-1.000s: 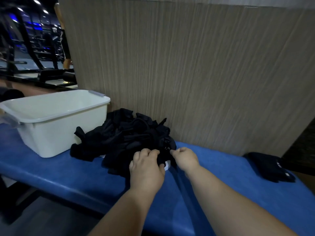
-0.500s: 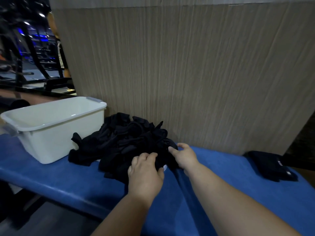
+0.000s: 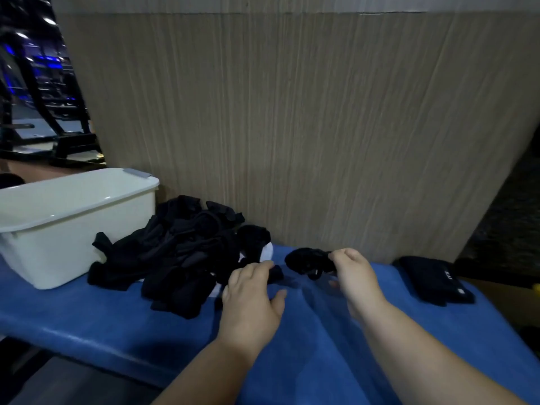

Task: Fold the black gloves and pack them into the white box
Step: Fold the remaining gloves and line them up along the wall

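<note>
Head camera, looking down at a blue bench [image 3: 321,352] in a dim gym: a person's two bare hands work beside a white box [image 3: 58,255] that stands open-topped at the bench's left end. A loose pile of black gloves [image 3: 175,252] lies just to the right of the box, close against its side wall, with small patches of white showing under the heap.

Farther right of the box, past the pile and apart from it, the right hand [image 3: 358,277] pinches a single glove [image 3: 306,263] between thumb and curled fingers; the glove is bunched and hangs toward the pile. The left hand [image 3: 251,299] sits palm down between the box and the right hand, its bent fingers on the pile's near edge, thumb spread wide. Whether it actually grips any cloth cannot be told.

Well to the right of the box, at the bench's far end, lies a flat black bundle [image 3: 435,280] with small pale marks. A wood-grain panel [image 3: 292,127] rises behind the box and bench, and dark gym frames [image 3: 58,130] stand beyond the box to the left.
</note>
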Demonstrator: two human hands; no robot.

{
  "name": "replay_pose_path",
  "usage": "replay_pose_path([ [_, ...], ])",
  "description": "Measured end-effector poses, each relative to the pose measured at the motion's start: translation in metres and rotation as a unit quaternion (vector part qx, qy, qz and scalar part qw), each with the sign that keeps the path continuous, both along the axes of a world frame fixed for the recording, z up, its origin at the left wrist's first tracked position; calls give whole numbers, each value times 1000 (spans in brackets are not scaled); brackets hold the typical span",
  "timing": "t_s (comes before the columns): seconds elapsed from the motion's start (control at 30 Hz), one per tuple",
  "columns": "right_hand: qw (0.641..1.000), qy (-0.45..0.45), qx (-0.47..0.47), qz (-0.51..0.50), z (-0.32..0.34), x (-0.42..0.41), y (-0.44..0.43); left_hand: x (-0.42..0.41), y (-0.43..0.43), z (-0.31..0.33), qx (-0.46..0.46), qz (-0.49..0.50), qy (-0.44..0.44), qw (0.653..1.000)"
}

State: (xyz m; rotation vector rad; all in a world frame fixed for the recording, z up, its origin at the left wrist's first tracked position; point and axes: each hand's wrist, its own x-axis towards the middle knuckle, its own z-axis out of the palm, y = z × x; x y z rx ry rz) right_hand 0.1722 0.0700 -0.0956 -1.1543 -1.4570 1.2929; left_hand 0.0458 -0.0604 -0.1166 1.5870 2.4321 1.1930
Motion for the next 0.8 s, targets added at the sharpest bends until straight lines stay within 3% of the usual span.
replay_pose_path([
  [0.27, 995, 7, -82, 61, -2, 77, -31, 55, 20, -10, 13, -228, -211, 950],
  [0.43, 990, 42, -114, 70, -3, 96, -32, 71, 22, -4, 27, -233, -326, 916],
  [0.6, 980, 113, -76, 147, -6, 109, -33, 78, 19, 4, 32, -219, -408, 886],
  [0.8, 974, 82, -22, 210, -9, 110, -32, 80, 21, 4, 28, -205, -455, 866],
])
